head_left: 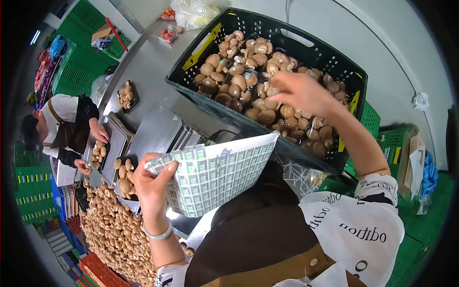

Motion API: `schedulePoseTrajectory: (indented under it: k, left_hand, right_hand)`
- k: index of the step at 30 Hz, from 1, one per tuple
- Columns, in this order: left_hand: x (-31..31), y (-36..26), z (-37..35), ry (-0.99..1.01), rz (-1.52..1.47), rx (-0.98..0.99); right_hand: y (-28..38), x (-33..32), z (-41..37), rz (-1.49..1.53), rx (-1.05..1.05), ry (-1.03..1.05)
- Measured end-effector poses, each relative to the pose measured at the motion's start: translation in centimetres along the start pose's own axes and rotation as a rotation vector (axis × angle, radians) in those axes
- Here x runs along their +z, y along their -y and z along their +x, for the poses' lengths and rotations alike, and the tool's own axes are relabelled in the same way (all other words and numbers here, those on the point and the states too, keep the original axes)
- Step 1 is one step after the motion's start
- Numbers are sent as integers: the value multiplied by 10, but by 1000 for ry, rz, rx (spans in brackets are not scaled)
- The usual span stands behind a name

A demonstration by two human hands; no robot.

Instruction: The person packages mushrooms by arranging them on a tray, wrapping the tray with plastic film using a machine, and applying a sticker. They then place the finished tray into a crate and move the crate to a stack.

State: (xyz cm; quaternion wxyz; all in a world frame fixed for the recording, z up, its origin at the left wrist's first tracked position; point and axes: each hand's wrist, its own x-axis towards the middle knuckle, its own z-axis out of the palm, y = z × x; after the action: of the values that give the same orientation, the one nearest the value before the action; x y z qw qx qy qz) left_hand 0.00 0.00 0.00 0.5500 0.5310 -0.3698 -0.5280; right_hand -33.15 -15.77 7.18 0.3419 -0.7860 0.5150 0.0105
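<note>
Sheet of labels: A white-backed sheet of labels (pixel 220 172) slants above the wearer's lap, its printed squares in rows, spreading to the right of the hand that holds it.
Left grip: The left grip (pixel 155 179) is clamped on the sheet's left edge, thumb across the printed face, fingers mostly hidden behind; a pale bracelet (pixel 158 230) circles the wrist.
Right grip: Slightly blurred, the right grip (pixel 301 93) hangs over the mushroom packs (pixel 236 83), well apart from the sheet; whether its fingertips are together on anything cannot be told.
Crate: The packs fill a dark green crate (pixel 215 115) just beyond the sheet, at least one bearing a label (pixel 249 76).
Near the left wrist: A tray of mushrooms (pixel 125 177) sits just beside the left grip, a heap of loose mushrooms (pixel 112 229) below.
Metal surface: Another mushroom tray (pixel 126 96) rests on the surface (pixel 148 71), with red fruit packs (pixel 168 36) near a plastic bag (pixel 195 14) farther off.
Co-worker: At left, a person in a brown apron (pixel 65 132) bends over a filled tray (pixel 99 154), both hands near it.
</note>
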Motion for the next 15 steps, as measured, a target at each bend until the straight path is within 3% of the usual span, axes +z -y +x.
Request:
schedulePoseTrajectory:
  k: [1, 2, 3, 4, 7, 10, 14, 15]
  left_hand:
    - [6, -7, 3, 18, 20, 0]
    - [10, -12, 7, 39, 41, 2]
    - [-13, -52, 9, 48, 239, 91]
    - [-7, -55, 8, 70, 258, 100]
    - [-4, -55, 5, 102, 317, 135]
    - [-2, -59, -2, 96, 327, 109]
    - [-13, -52, -10, 80, 77, 21]
    - [-12, -48, -10, -14, 43, 53]
  right_hand:
    - [23, 17, 0, 158, -90, -48]
    - [49, 30, 3, 133, -205, -32]
    - [88, 60, 21, 223, -444, -118]
    - [100, 77, 25, 192, -648, -226]
    - [126, 97, 36, -82, -910, -400]
    - [132, 106, 40, -247, -983, -444]
    - [131, 121, 52, -267, -1204, -934]
    - [131, 122, 51, -305, -1205, -926]
